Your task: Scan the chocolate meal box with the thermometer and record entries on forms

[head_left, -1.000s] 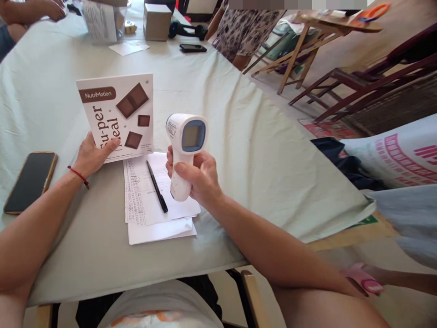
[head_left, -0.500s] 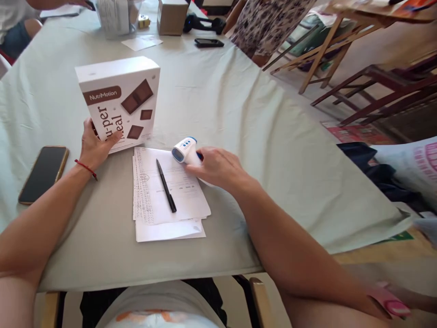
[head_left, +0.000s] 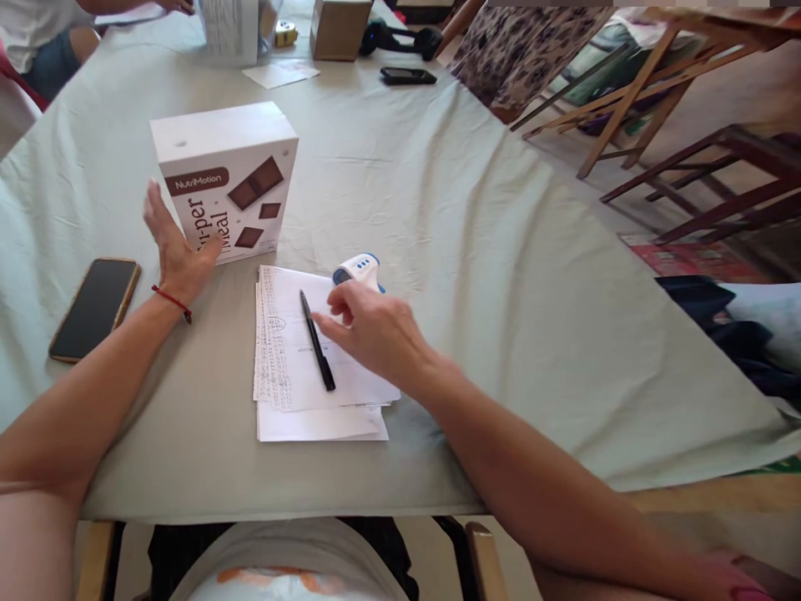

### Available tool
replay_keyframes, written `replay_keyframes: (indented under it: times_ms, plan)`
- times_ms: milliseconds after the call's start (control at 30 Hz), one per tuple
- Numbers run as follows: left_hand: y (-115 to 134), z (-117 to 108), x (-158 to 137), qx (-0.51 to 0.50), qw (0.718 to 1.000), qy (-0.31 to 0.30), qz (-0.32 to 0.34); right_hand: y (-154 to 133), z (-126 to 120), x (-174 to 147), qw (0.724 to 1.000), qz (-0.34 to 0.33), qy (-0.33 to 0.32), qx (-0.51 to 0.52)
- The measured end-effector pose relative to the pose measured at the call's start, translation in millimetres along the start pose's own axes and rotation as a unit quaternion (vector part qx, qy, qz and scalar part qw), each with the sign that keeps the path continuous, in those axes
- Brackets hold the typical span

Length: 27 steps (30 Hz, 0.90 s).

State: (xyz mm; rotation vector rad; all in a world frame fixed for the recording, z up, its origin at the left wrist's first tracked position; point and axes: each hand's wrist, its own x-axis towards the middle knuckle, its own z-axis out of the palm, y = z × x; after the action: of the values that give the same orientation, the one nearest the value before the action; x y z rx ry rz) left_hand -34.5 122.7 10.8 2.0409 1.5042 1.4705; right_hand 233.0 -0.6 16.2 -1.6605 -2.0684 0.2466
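A white and brown NutriMotion box (head_left: 256, 179) stands upright on the cloth-covered table. Beside its lower left edge is my left hand (head_left: 181, 250), fingers spread and no longer wrapped round it; the thumb lies in front of the box. My right hand (head_left: 375, 330) hovers over a stack of papers (head_left: 281, 351), thumb and fingers apart and holding nothing. Just behind it lies a white and blue infrared thermometer (head_left: 361, 269), its handle hidden by the hand. A black pen (head_left: 318, 342) rests on the papers, close to my right thumb.
A smartphone (head_left: 95, 309) lies at the left. Along the far side are a clear container (head_left: 231, 33), a cardboard box (head_left: 340, 29), a black phone (head_left: 408, 76) and a yellow item (head_left: 286, 33). Two people are at the far edge. Wooden furniture (head_left: 632, 92) stands at the right.
My left hand has loosened from the box, its fingers now spread. My right hand has let go of the thermometer and shifted toward the pen. The view has turned slightly left.
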Motion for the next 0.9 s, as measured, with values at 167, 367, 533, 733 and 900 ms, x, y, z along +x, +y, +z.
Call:
replay_keyframes:
  times_ms: [167, 367, 533, 733, 900]
  plan:
    - [35.8, -7.7, -15.0, 0.092, 0.974, 0.043, 0.202, -10.0, 20.8, 1.2, 0.997, -0.007, -0.075, 0.013]
    - [50.1, 14.9, -34.5, 0.179, 0.931, -0.285, 0.139, -3.9, 20.6, 6.2, 0.995, -0.014, -0.051, 0.081]
    - [44.0, 18.2, -37.3, 0.250, 0.896, -0.345, 0.123, 0.8, 16.5, 16.4, 0.941, 0.006, 0.025, 0.337]
    - [44.6, 17.6, -35.3, 0.248, 0.890, -0.361, 0.124, -6.4, 10.6, 31.2, 0.875, 0.039, 0.072, 0.478]
    - [42.6, 18.4, -35.5, 0.246, 0.891, -0.359, 0.130, -16.7, 15.1, 47.6, 0.855, 0.083, 0.085, 0.505]
